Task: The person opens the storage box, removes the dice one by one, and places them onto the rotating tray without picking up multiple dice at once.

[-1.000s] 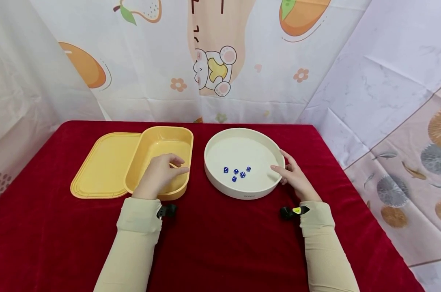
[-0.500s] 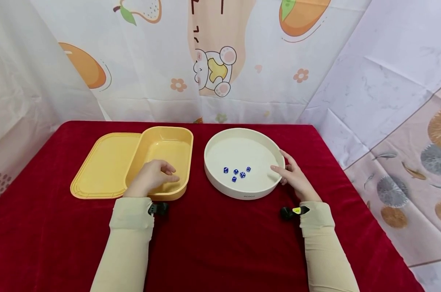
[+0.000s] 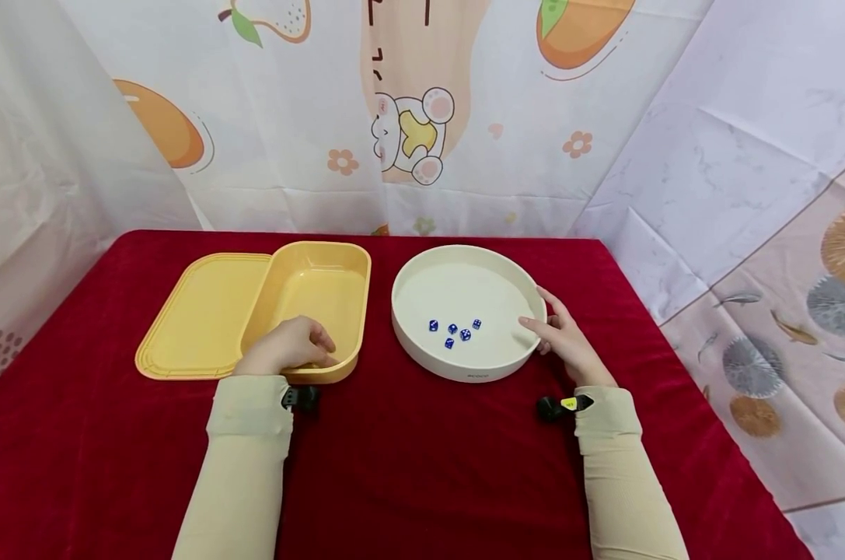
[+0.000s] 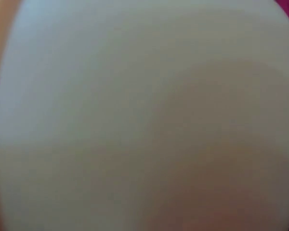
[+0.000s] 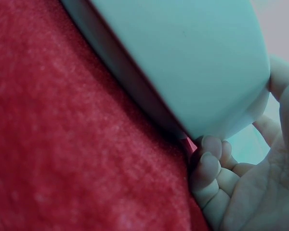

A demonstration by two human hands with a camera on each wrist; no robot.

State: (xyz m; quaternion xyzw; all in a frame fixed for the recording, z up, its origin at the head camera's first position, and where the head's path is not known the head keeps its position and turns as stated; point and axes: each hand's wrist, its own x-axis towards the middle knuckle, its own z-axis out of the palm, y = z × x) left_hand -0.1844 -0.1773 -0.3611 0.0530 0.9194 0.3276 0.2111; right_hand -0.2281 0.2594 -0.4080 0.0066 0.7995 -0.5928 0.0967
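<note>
The left hand (image 3: 292, 344) reaches down into the near end of a yellow rectangular container (image 3: 334, 292). Its fingers bend toward the container's bottom, and the palm side is hidden, so I cannot tell whether it pinches anything. In the left wrist view a pale blurred surface fills nearly everything. At the right side of a round cream tray (image 3: 464, 276), the right hand (image 3: 565, 334) grips the rim, thumb over the inside and fingers around the outer wall. The right wrist view shows curled fingertips (image 5: 212, 144) at the tray's lower edge. Several blue dice (image 3: 452, 329) lie in the tray.
A flat yellow lid (image 3: 205, 319) lies left of the container, which overlaps its right side. Everything stands on a red velvet cloth (image 3: 408, 467). Printed curtains (image 3: 289, 117) hang behind the table and at its sides.
The left hand has moved left and toward the person, and lower into the yellow container, its fingers now pointing down. The right hand, tray and dice have stayed put.
</note>
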